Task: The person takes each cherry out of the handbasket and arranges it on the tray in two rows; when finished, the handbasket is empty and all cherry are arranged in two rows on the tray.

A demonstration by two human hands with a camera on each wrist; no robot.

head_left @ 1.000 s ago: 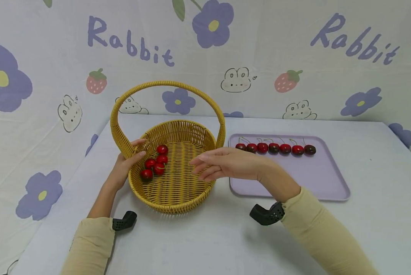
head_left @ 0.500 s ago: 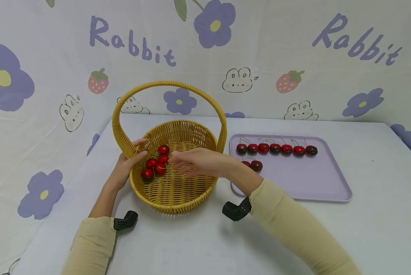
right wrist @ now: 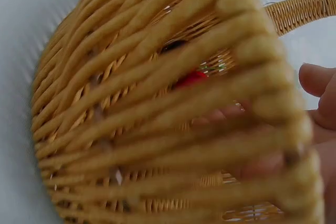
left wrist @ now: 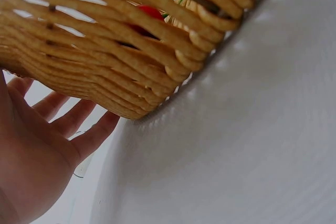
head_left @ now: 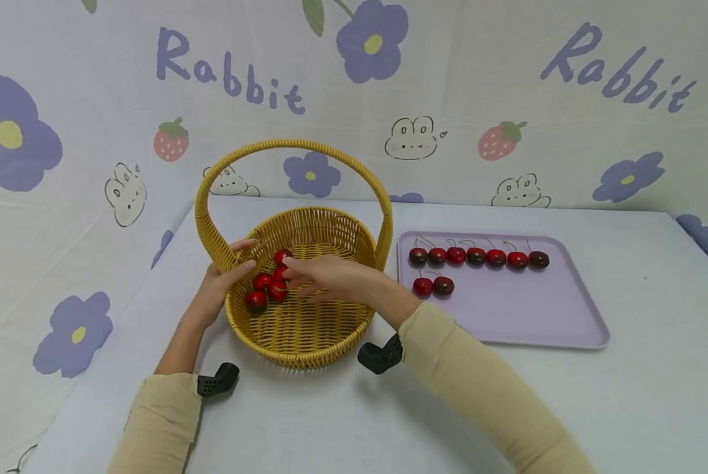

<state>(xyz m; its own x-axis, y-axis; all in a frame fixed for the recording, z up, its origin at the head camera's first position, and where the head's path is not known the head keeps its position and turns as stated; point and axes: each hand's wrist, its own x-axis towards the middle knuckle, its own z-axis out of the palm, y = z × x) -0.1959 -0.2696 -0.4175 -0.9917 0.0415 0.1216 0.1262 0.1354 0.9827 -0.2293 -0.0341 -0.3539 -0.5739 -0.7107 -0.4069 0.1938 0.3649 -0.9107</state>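
A yellow wicker basket (head_left: 297,361) with a tall hoop handle stands left of the middle of the table. My left hand (head_left: 212,293) holds its left side near the handle's base, thumb over the rim and fingers against the outer weave, as the left wrist view shows. Several red cherries (head_left: 256,302) lie inside at the left. My right hand (head_left: 336,280) reaches over the right rim into the basket, fingers extended, fingertips right at the cherries and partly covering some. In the right wrist view, the weave hides much of this hand.
A lilac tray (head_left: 520,316) lies right of the basket. Along its back edge runs a row of cherries (head_left: 476,257) with stems, and two more cherries (head_left: 443,286) sit in front at the left. A printed cloth (head_left: 449,85) hangs behind the table.
My right hand has moved left, from above the basket's right side to the cherries inside, uncovering two cherries on the tray. The left hand stays at the basket.
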